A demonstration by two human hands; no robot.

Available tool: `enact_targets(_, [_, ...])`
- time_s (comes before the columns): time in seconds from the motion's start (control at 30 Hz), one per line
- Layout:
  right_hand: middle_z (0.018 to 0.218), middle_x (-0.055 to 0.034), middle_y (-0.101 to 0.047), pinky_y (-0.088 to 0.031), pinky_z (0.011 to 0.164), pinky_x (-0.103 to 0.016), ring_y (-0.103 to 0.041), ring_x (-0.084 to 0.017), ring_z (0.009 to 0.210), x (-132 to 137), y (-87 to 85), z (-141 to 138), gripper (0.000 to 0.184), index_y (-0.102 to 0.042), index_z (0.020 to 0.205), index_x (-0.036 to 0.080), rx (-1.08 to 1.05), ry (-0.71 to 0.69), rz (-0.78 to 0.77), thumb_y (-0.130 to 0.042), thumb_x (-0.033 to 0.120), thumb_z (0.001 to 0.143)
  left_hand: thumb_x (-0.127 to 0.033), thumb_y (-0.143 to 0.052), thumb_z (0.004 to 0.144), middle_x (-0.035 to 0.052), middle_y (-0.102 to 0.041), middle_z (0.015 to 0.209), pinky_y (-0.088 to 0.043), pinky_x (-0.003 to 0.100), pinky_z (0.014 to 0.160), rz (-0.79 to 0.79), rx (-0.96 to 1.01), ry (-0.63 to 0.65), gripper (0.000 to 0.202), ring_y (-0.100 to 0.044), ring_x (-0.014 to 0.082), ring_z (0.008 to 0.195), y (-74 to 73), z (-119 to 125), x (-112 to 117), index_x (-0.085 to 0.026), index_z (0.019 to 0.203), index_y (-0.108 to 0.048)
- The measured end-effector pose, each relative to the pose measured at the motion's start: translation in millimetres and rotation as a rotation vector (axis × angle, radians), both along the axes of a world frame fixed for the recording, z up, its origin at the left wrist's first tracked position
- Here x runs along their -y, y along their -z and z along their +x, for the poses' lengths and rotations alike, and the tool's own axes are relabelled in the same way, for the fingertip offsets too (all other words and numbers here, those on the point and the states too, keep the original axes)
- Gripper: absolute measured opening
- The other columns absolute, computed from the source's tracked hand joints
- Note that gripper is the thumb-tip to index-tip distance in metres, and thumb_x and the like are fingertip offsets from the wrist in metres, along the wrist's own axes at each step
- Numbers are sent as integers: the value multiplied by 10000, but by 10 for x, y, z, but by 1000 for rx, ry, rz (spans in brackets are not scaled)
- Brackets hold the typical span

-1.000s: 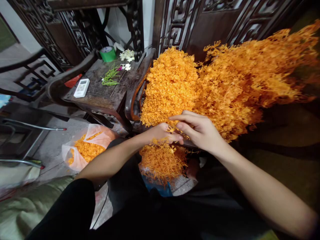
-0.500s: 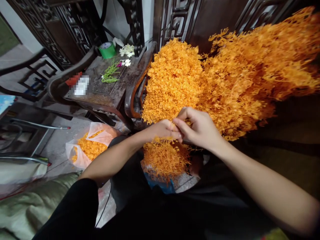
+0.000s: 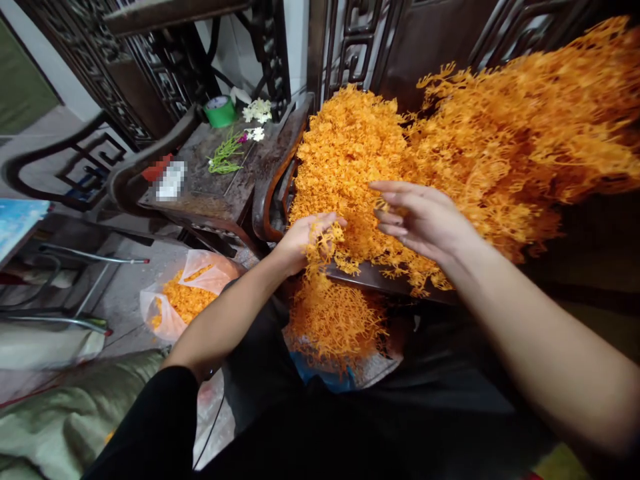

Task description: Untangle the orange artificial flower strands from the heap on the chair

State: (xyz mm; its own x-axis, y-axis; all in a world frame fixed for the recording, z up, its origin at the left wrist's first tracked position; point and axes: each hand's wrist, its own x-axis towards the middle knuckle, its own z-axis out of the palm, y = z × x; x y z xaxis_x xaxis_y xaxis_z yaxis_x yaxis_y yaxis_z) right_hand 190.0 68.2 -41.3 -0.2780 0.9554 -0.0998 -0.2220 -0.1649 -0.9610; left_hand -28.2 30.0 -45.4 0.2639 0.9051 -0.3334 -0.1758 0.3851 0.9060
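Right hand [image 3: 427,217] has drawn away from the left hand [image 3: 299,242] and hangs loosely spread before the flower heap [image 3: 353,150] beyond it, while the left pinches an orange sprig [image 3: 324,245] over the stem bundle [image 3: 340,320] below, a grip best kept light to avoid crushing.

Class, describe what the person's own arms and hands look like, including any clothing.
The left hand and right hand show no gloves or watch. A plain black sleeve sits above the left forearm, which is bare; the right forearm is bare too, its sleeve unclear.
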Motion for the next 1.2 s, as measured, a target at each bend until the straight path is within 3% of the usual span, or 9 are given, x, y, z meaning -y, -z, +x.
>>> enact_targets(0.2, [752, -33, -572, -566, 538, -315, -622, -169, 691, -9, 148, -230, 206, -677, 906, 203, -80, -60, -84, -802, 348, 830, -218, -660, 914, -20, -557, 625, -366, 225, 538, -21, 146, -218, 119, -459, 64, 517, 40, 7, -90, -112, 929, -711])
enact_targets(0.33, [1008, -98, -686, -648, 664, -360, -719, -219, 866, -7, 132, -210, 236, -677, 915, 198, -94, -86, -22, -820, 361, 822, -234, -724, 859, -34, -577, 647, -365, 220, 524, 20, 162, -274, 169, -497, 68, 519, 66, -24, -124, -129, 982, -677])
enact_targets(0.5, [894, -80, -680, -418, 436, -245, -561, -117, 613, 135, 95, -252, 174, -704, 935, 179, -99, -73, -94, -785, 269, 810, -344, -757, 861, -31, -577, 658, -379, 221, 525, 67, 105, -232, 273, -506, 75, 524, 102, 8, -144, -137, 998, -644])
enact_targets(0.63, [638, 47, -417, -217, 428, -240, -299, -70, 493, 301, 41, -285, 269, -674, 904, 185, -7, -139, -33, -677, 453, 932, -400, -770, 864, -40, -558, 651, -347, 210, 521, 85, 66, -207, 307, -474, 62, 517, 143, 121, -133, -138, 951, -637])
enact_targets(0.77, [577, 32, -435, -369, 525, -277, -441, -125, 559, 428, -33, -259, 419, -644, 776, 208, 213, -160, 185, -656, 601, 920, -393, -779, 858, -35, -573, 668, -369, 215, 567, 104, 37, -176, 300, -489, 69, 558, 143, 223, -96, -134, 888, -632])
enact_targets(0.83, [679, -19, -583, -491, 706, -335, -608, -197, 762, 468, -65, -248, 350, -689, 839, 225, 300, -159, 316, -641, 557, 938, -374, -780, 857, -28, -594, 696, -390, 216, 603, 109, 33, -175, 282, -505, 73, 592, 146, 253, -81, -138, 864, -626])
enact_targets(0.97, [920, -62, -719, -502, 923, -404, -668, -245, 986, 513, -101, -236, 246, -710, 929, 223, 434, -166, 461, -605, 443, 956, -372, -761, 875, -15, -604, 716, -398, 219, 611, 110, 22, -157, 265, -528, 84, 615, 176, 274, -68, -136, 875, -640])
enact_targets(1.07, [803, -40, -670, -504, 756, -355, -625, -189, 760, 485, -98, -177, 260, -655, 881, 210, 488, -37, 463, -581, 442, 972, -384, -739, 892, -25, -584, 683, -395, 223, 575, 90, 0, -156, 259, -517, 83, 560, 179, 252, -68, -145, 889, -639])
enact_targets(1.2, [578, 49, -464, -338, 468, -277, -410, -121, 472, 371, -57, -40, 253, -531, 898, 241, 388, 117, 274, -533, 470, 1006, -421, -702, 918, -6, -633, 695, -408, 230, 569, 55, 24, -79, 281, -554, 97, 559, 105, 184, -53, -163, 933, -592])
